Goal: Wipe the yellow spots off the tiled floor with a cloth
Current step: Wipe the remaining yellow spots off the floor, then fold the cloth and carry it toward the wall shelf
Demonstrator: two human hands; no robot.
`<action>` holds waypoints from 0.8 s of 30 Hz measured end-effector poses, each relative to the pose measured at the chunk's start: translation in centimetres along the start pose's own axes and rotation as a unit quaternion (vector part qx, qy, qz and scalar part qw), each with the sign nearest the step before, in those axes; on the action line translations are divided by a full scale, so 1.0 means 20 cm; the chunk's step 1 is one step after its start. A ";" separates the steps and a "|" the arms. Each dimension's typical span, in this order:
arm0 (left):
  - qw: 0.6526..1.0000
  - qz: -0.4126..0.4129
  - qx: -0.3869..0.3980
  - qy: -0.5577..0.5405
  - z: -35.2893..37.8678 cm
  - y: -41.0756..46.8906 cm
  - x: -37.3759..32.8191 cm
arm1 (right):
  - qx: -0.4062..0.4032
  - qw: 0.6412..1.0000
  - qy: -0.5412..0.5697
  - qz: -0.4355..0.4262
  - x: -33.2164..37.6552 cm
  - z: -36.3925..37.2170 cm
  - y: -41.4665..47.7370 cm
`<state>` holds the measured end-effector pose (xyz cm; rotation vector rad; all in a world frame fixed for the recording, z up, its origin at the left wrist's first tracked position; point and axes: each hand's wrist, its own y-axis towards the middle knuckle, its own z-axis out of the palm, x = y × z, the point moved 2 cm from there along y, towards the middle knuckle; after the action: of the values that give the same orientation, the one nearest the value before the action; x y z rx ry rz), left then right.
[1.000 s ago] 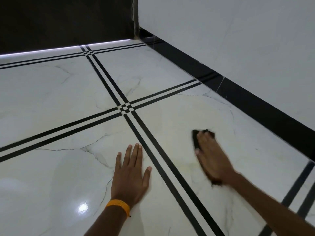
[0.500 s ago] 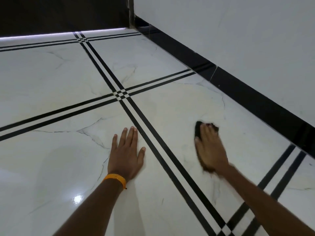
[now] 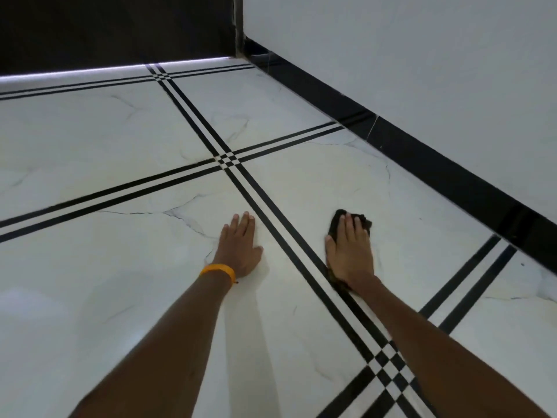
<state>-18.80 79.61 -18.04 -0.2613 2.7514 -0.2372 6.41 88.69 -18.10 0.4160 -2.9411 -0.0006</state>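
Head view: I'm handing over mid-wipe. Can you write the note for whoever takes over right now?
Left hand: open, flat on the floor, bracing.
Right hand: flat, fingers straight, pressing the dark cloth onto the next tile over, on the wall side.
Done: cannot tell; no yellow spots show clearly in this light.
Left: wipe this tile, then lift the cloth and check for yellow.

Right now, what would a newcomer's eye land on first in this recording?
The right hand pressing flat on a dark cloth on the white tile floor, right of the black double stripes. Next, the left hand spread flat left of those stripes, orange wristband on its wrist. A black skirting lines the wall at right.
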 end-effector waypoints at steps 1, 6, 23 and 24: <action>1.000 0.010 0.005 -0.014 0.00 -0.05 0.00 | -0.007 1.000 0.002 -0.010 0.13 0.02 0.01; 0.972 -0.031 0.020 -0.232 -0.10 -0.30 0.09 | 0.027 0.963 0.105 -0.245 0.70 0.18 -0.43; 0.847 -0.188 0.062 -0.493 -0.40 -0.75 0.14 | 0.200 0.889 0.386 0.143 0.83 -0.26 -0.47; 0.845 -0.176 0.055 -0.502 -0.43 -0.77 0.10 | 0.200 0.883 0.406 0.124 0.87 -0.29 -0.47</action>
<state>-21.58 65.47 -7.83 -0.6441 1.6260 -0.2530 -6.36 74.95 -9.62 0.0442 -2.1118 0.6544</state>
